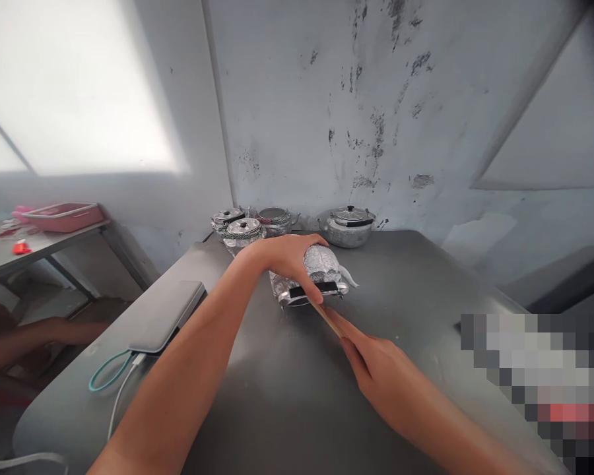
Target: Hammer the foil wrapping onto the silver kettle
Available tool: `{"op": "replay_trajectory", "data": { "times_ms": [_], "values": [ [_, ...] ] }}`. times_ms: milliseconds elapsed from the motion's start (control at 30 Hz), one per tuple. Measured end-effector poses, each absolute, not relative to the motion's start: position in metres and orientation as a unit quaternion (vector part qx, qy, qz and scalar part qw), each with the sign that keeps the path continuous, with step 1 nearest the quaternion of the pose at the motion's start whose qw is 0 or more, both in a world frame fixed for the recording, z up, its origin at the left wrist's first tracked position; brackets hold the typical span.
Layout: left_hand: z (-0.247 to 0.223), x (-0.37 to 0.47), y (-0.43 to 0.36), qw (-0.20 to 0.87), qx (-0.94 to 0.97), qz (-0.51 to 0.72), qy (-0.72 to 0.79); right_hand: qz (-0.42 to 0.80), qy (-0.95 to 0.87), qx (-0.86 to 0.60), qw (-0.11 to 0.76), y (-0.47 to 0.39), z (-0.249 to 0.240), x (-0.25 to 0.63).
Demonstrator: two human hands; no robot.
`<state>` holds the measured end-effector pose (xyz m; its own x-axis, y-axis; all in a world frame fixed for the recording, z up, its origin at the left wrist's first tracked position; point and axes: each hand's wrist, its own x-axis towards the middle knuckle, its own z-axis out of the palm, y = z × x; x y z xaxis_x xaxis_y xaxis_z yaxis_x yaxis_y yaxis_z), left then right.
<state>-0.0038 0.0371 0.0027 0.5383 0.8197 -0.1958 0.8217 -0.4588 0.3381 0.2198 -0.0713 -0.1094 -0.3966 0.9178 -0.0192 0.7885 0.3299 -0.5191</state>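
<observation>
A silver teapot with an embossed surface is tipped over on the grey table, its spout pointing right. Its black-gripped handle faces me. My left hand is wrapped over the teapot, the thumb coming down across the handle. In my right hand is a thin wooden stick. The stick's far end meets the teapot near the handle and my left thumb; its tip is hidden, so I cannot tell whether it ends in a brush.
Behind stand several silver pots and a wider lidded one by the stained wall. A grey power bank with cables lies left on the table. On another table sits a pink basket; a person's arm shows below.
</observation>
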Motion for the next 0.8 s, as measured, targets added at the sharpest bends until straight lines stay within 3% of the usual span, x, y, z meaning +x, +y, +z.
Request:
{"op": "replay_trajectory", "data": {
  "times_ms": [333,800],
  "values": [
    [0.004,0.002,0.032,0.196,0.829,0.011,0.524,0.202,-0.807,-0.534,0.149,-0.072,-0.103,0.223],
    [0.0,0.014,0.028,0.111,0.835,0.031,0.538,0.171,-0.813,-0.538,0.147,-0.064,-0.106,0.236]
  ]
}}
